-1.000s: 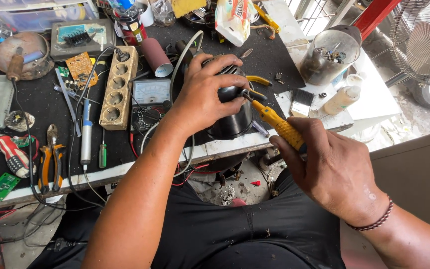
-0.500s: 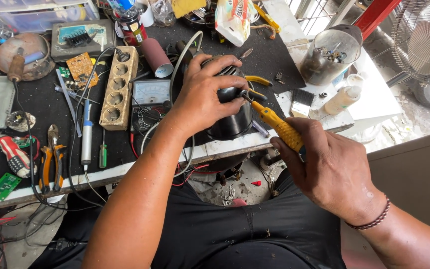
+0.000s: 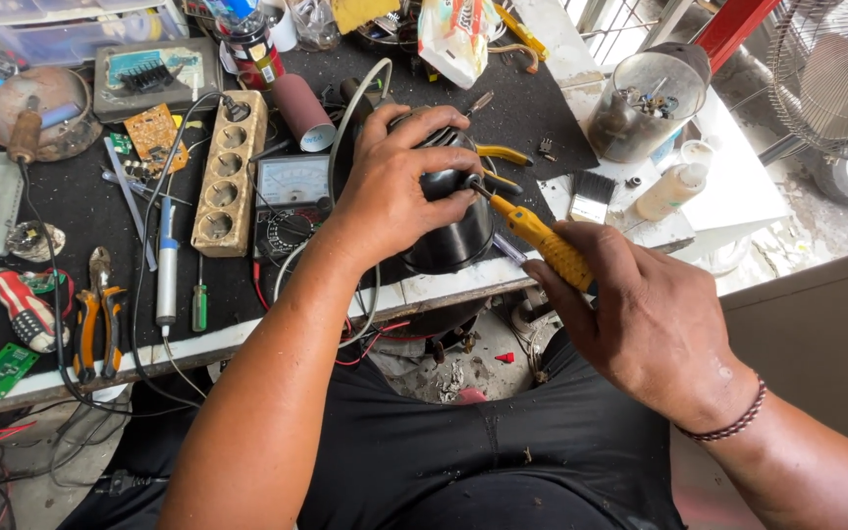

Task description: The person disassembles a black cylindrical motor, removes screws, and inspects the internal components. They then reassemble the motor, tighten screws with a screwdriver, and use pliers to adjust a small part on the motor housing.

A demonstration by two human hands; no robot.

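My left hand (image 3: pixel 399 191) grips the top of a round black device (image 3: pixel 453 231) that sits at the front edge of the dark workbench (image 3: pixel 80 211). My right hand (image 3: pixel 645 314) holds a yellow-handled screwdriver (image 3: pixel 542 243), its tip pressed against the upper side of the black device, just beside my left thumb. A white cable (image 3: pixel 345 118) curves behind my left hand. Most of the device's top is hidden under my fingers.
A beige power strip (image 3: pixel 230 172), an analogue meter (image 3: pixel 290 196), a soldering iron (image 3: pixel 167 270), orange pliers (image 3: pixel 95 319), a small green screwdriver (image 3: pixel 199 304) and circuit boards lie left. A clear jar of parts (image 3: pixel 645 103), a plastic bottle (image 3: pixel 671 189) and a fan (image 3: pixel 836 79) stand right.
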